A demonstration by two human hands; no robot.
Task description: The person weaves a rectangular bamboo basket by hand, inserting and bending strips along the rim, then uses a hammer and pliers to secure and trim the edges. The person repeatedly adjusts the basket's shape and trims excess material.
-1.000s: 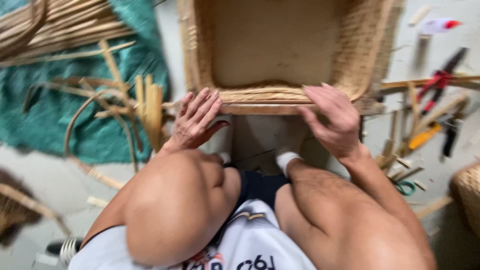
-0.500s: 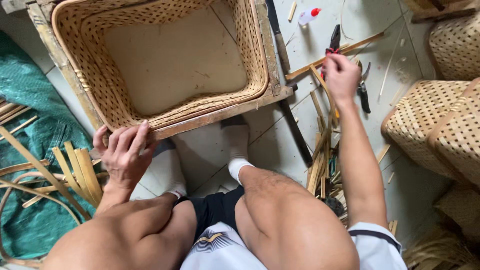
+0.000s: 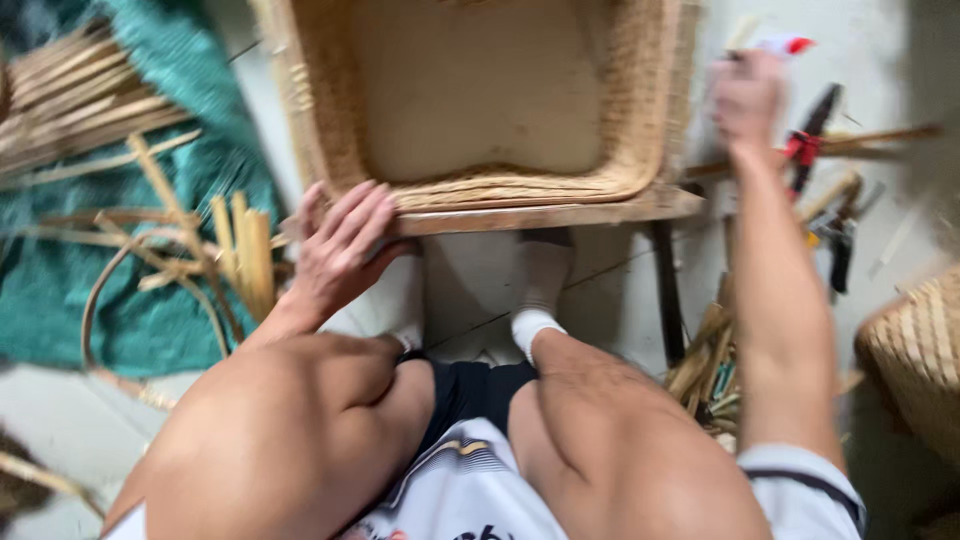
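Observation:
A rectangular woven basket (image 3: 640, 130) in a wooden frame (image 3: 560, 214) stands on the floor in front of my knees. My left hand (image 3: 340, 245) rests with spread fingers on the near left corner of the frame. My right hand (image 3: 745, 95) is stretched out past the basket's right side, blurred, beside a small white object with a red tip (image 3: 785, 45). Motion blur hides whether its fingers hold anything. Pliers with red handles (image 3: 805, 145) lie just right of that hand.
A green cloth (image 3: 60, 300) with bundles of cane strips (image 3: 240, 245) lies at the left. Loose sticks and dark tools (image 3: 840, 250) are scattered at the right. A second woven basket (image 3: 910, 350) sits at the right edge. My feet in white socks (image 3: 535, 290) are under the frame.
My right hand has stayed out among the tools at the right and now hovers by the red-tipped white object. My left hand keeps resting on the frame's near edge. The view has swung.

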